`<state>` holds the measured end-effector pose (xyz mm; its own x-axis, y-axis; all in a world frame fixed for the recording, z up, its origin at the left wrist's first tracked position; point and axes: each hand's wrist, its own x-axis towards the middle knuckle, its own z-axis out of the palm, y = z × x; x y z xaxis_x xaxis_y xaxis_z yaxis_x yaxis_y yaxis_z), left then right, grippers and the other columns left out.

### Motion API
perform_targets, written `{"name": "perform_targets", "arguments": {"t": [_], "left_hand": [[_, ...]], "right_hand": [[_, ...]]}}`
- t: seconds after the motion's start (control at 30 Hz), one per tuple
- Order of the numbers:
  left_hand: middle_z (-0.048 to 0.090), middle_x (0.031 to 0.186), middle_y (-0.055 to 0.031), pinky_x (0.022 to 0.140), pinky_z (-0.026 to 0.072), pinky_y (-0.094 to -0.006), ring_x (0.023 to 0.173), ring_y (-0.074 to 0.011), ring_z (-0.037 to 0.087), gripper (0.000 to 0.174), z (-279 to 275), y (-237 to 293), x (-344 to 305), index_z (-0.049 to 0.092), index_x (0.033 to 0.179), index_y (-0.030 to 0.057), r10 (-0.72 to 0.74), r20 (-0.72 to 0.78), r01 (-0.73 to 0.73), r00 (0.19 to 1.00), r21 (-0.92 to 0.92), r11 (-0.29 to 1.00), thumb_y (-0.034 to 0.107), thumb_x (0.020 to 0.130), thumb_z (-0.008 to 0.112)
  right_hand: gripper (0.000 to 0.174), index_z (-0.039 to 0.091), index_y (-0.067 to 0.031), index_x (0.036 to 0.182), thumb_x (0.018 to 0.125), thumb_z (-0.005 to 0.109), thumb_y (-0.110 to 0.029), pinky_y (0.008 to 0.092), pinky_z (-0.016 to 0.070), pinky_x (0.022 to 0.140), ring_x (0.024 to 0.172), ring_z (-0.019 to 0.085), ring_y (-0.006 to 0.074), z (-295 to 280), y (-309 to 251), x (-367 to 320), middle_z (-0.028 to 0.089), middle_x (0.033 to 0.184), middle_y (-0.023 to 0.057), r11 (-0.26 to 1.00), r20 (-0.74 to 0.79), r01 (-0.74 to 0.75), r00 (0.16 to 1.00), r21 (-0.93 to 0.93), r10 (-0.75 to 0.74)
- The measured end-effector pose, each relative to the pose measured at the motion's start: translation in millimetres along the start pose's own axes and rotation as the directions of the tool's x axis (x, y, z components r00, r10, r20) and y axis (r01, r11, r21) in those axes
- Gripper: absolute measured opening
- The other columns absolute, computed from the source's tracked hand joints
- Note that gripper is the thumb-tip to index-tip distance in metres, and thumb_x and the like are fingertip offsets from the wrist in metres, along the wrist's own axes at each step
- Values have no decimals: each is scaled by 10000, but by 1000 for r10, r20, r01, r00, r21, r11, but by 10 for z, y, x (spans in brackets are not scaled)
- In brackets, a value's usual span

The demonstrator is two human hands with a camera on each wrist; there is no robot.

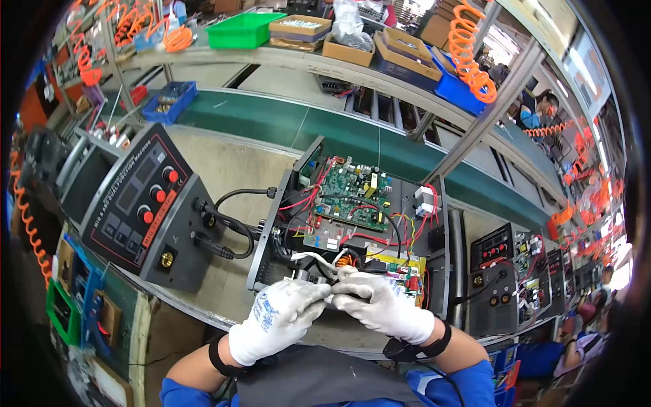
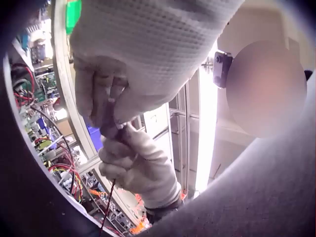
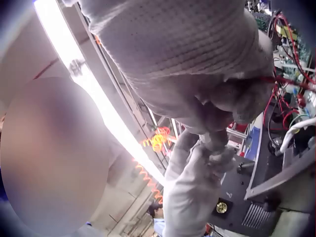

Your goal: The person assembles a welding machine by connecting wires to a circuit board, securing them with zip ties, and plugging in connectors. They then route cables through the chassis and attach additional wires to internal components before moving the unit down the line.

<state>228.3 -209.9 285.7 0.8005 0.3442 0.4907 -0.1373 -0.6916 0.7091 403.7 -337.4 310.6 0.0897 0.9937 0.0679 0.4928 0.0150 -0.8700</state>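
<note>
Both hands wear white gloves and meet fingertip to fingertip at the front edge of an opened machine chassis (image 1: pixel 444 271). The left hand (image 1: pixel 285 315) has its fingers curled and pinches something small, mostly hidden by the glove. Against it, the right hand (image 1: pixel 380 306) also has curled fingers; a twisted dark red wire (image 2: pixel 109 202) runs out of its grip in the left wrist view. What joins the two grips is too covered to identify. Behind the hands lie a green circuit board (image 1: pixel 352 197), a white cable (image 1: pixel 312 256) and red wires.
A finished-looking welding machine (image 1: pixel 142 203) stands at the left, joined by black cables (image 1: pixel 234 193). More opened units (image 1: pixel 491 285) are at the right. Beyond runs a green conveyor (image 1: pixel 271 125), with a shelf holding a green tray (image 1: pixel 244 30) and boxes. Orange coiled hoses (image 1: pixel 468 51) hang above.
</note>
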Motion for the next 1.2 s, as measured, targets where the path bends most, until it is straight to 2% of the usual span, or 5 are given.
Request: {"name": "perform_targets", "arguments": {"t": [0.13,0.23,0.53,1.03,1.2], "left_hand": [[668,885,-135,704,521,-388,811,-323,655,270,-41,-107,-8,655,1023,40,-51,-138,50,989,-12,999,52,759,711],[667,908,-132,722,510,-406,790,-330,644,320,-112,-342,-4,618,1071,1,-117,-282,127,952,18,992,49,760,679],[672,906,-62,650,457,-396,768,-256,640,294,-28,-853,-126,629,996,46,-32,-132,65,991,255,965,53,712,702],[654,911,-38,624,472,-352,745,-209,634,343,-46,-881,-87,648,1014,69,32,-160,18,987,296,955,82,681,731],[666,935,-42,696,448,-369,785,-230,625,342,-35,-844,-111,632,1004,64,55,-159,0,986,329,944,39,671,705]], "right_hand": [[186,686,5,1013,837,661,-50,328,484,726,801,605,225,-23,-261,235,640,862,111,994,-25,-101,995,-34,100],[208,704,-76,1001,832,649,-185,394,477,710,815,600,306,-430,-98,719,577,812,131,850,22,70,997,-522,-68],[158,681,-97,876,821,642,-240,433,483,746,873,608,319,-625,1063,1548,601,869,124,406,171,86,969,-910,177],[129,653,-91,845,841,621,-215,440,476,724,881,617,304,-594,1291,1538,607,894,108,385,230,161,963,-909,141],[223,671,-52,1003,838,601,-185,398,502,787,903,649,312,-721,1083,1401,663,954,159,676,61,-53,988,-735,144]]}}
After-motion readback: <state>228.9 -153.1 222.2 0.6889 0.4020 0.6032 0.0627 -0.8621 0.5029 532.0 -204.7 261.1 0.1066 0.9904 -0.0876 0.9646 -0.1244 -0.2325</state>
